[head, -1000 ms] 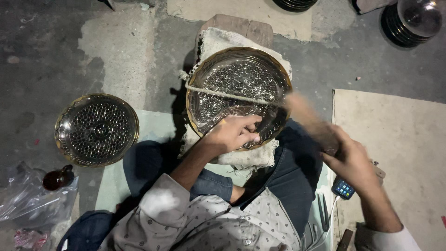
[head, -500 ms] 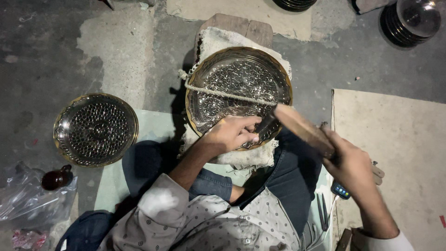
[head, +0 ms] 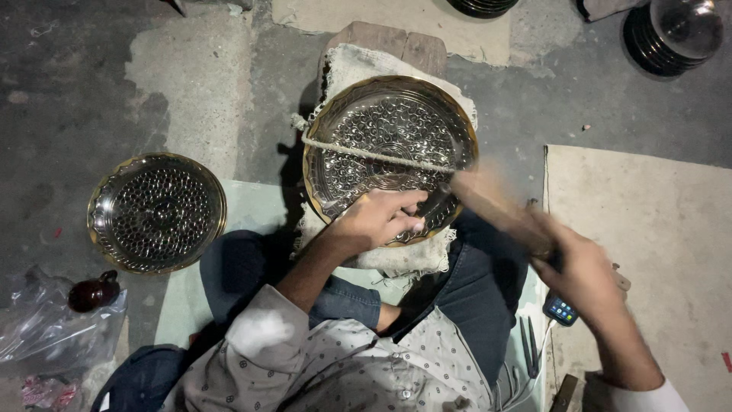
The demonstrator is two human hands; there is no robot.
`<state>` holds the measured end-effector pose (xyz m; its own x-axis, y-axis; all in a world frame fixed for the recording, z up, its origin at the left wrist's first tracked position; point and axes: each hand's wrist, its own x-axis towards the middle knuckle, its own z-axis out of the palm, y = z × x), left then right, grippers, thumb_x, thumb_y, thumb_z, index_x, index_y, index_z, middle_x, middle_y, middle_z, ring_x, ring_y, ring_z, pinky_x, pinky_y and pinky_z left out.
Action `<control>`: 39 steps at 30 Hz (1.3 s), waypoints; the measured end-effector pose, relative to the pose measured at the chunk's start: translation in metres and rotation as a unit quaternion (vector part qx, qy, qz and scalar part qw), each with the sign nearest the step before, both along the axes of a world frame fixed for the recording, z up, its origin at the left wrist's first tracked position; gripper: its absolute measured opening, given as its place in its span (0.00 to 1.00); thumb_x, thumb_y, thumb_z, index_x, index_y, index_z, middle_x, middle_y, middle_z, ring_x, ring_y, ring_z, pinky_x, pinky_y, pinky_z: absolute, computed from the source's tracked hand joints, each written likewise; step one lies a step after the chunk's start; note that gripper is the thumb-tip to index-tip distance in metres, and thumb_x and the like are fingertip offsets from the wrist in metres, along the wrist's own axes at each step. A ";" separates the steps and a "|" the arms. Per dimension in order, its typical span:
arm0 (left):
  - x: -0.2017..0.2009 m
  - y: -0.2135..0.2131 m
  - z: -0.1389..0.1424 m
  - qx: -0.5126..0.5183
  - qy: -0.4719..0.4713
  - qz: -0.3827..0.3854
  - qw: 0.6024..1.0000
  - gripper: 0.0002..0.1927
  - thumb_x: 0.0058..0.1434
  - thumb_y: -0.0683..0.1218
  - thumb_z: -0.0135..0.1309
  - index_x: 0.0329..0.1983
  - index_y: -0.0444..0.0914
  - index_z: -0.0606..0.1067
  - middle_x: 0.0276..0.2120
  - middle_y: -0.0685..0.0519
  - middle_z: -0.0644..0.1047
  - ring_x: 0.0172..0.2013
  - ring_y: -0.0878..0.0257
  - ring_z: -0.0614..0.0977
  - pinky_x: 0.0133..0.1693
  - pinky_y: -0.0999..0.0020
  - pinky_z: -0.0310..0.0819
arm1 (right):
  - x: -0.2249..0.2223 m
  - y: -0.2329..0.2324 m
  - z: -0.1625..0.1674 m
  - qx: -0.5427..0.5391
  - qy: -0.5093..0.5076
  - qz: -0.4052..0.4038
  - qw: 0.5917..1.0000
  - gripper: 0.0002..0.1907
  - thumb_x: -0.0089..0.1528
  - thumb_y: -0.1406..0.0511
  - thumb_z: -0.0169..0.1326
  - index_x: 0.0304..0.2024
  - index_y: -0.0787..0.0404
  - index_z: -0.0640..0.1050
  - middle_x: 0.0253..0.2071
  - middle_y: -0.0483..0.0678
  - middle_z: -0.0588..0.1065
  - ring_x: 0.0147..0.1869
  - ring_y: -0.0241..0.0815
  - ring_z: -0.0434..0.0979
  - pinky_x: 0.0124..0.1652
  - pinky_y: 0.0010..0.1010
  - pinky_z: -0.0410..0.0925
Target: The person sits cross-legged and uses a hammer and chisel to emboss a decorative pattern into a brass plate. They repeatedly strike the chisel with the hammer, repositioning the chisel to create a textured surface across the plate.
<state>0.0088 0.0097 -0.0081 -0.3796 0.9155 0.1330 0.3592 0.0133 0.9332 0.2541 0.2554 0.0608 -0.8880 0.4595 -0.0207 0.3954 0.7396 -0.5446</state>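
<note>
A round embossed metal tray with a brass rim lies on a white cloth pad over a wooden block, tied across by a cord. My left hand rests on the tray's near rim and pinches a small dark punch against the metal. My right hand grips a wooden mallet, blurred with motion, whose head is at the punch.
A second embossed tray lies on the concrete floor to the left. A small dark bottle and a plastic bag sit at lower left. A phone lies by my right knee. A beige mat is at right.
The mallet in my right hand swings down and up over the punch; its head has shifted from frame to frame. My left hand stays on the tray's rim.
</note>
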 end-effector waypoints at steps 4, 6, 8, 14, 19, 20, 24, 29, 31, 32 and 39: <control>0.002 -0.001 0.007 -0.016 -0.025 0.000 1.000 0.25 0.62 0.49 0.59 0.61 0.37 0.73 0.39 0.44 0.84 0.39 0.58 0.87 0.42 0.64 0.79 | -0.003 0.002 0.006 0.032 -0.010 -0.038 0.999 0.35 0.55 0.63 0.65 0.65 0.46 0.70 0.51 0.54 0.79 0.50 0.52 0.82 0.47 0.38 0.73; 0.003 0.000 0.008 -0.009 -0.025 0.007 1.000 0.24 0.62 0.48 0.59 0.61 0.37 0.73 0.39 0.45 0.84 0.38 0.59 0.86 0.41 0.65 0.79 | -0.004 0.002 0.009 -0.002 -0.012 -0.045 0.999 0.37 0.55 0.62 0.65 0.66 0.45 0.69 0.49 0.54 0.79 0.50 0.52 0.82 0.47 0.38 0.74; 0.004 0.000 0.007 -0.025 -0.052 0.012 0.998 0.24 0.62 0.48 0.59 0.60 0.37 0.74 0.38 0.45 0.84 0.36 0.61 0.87 0.40 0.66 0.80 | -0.004 0.002 0.013 0.078 -0.151 -0.071 0.983 0.42 0.53 0.63 0.66 0.71 0.41 0.69 0.49 0.55 0.80 0.50 0.51 0.83 0.48 0.39 0.74; 0.009 0.007 -0.003 0.003 -0.073 0.037 0.997 0.25 0.60 0.46 0.61 0.60 0.34 0.73 0.38 0.44 0.84 0.35 0.62 0.86 0.38 0.68 0.80 | -0.002 0.008 0.019 0.213 -0.094 -0.013 0.972 0.39 0.53 0.62 0.68 0.67 0.46 0.71 0.54 0.54 0.80 0.52 0.52 0.82 0.47 0.40 0.74; 0.011 0.007 -0.008 0.002 -0.071 0.048 0.996 0.26 0.60 0.45 0.62 0.61 0.34 0.72 0.37 0.45 0.83 0.36 0.61 0.86 0.38 0.67 0.81 | -0.017 0.020 0.015 -0.154 0.074 -0.119 0.978 0.38 0.55 0.68 0.66 0.66 0.59 0.66 0.51 0.58 0.76 0.50 0.43 0.79 0.47 0.36 0.74; 0.011 0.008 -0.009 -0.001 -0.075 0.050 0.996 0.26 0.60 0.45 0.62 0.61 0.34 0.71 0.37 0.45 0.82 0.35 0.61 0.86 0.37 0.67 0.81 | -0.020 0.021 0.016 -0.178 0.084 -0.166 0.966 0.38 0.57 0.69 0.67 0.66 0.61 0.65 0.49 0.60 0.75 0.47 0.44 0.78 0.44 0.37 0.73; 0.012 0.007 -0.008 0.010 -0.093 0.040 0.995 0.24 0.62 0.44 0.61 0.61 0.34 0.72 0.37 0.46 0.83 0.36 0.62 0.87 0.38 0.68 0.81 | -0.027 0.023 0.024 -0.045 -0.025 0.022 0.998 0.38 0.53 0.70 0.65 0.66 0.57 0.69 0.51 0.54 0.80 0.52 0.42 0.81 0.49 0.34 0.73; 0.011 0.008 -0.003 -0.015 -0.112 0.031 0.993 0.24 0.61 0.44 0.60 0.60 0.35 0.72 0.37 0.45 0.84 0.36 0.62 0.87 0.37 0.67 0.81 | -0.030 0.016 0.021 0.100 -0.140 0.012 0.985 0.38 0.55 0.66 0.69 0.67 0.49 0.71 0.52 0.53 0.79 0.48 0.43 0.81 0.49 0.36 0.73; 0.010 0.007 0.001 -0.025 -0.082 0.040 0.996 0.25 0.61 0.44 0.61 0.61 0.35 0.72 0.39 0.44 0.84 0.37 0.62 0.87 0.39 0.67 0.81 | -0.030 0.015 0.017 -0.049 -0.032 0.018 0.998 0.33 0.56 0.67 0.66 0.64 0.55 0.72 0.49 0.56 0.78 0.49 0.46 0.79 0.47 0.37 0.73; 0.011 0.007 0.002 -0.029 -0.068 0.044 0.996 0.25 0.61 0.45 0.61 0.61 0.36 0.71 0.40 0.44 0.84 0.37 0.62 0.87 0.39 0.67 0.81 | -0.028 0.015 0.015 -0.124 0.022 0.021 0.992 0.31 0.57 0.68 0.65 0.63 0.57 0.72 0.48 0.57 0.78 0.49 0.47 0.79 0.47 0.37 0.73; 0.010 0.004 0.012 -0.053 -0.085 0.026 0.995 0.24 0.62 0.46 0.59 0.61 0.39 0.72 0.41 0.45 0.84 0.38 0.62 0.88 0.39 0.66 0.83 | -0.021 0.017 0.008 -0.030 -0.004 0.021 0.999 0.36 0.55 0.68 0.66 0.66 0.55 0.70 0.54 0.54 0.78 0.55 0.49 0.78 0.52 0.36 0.71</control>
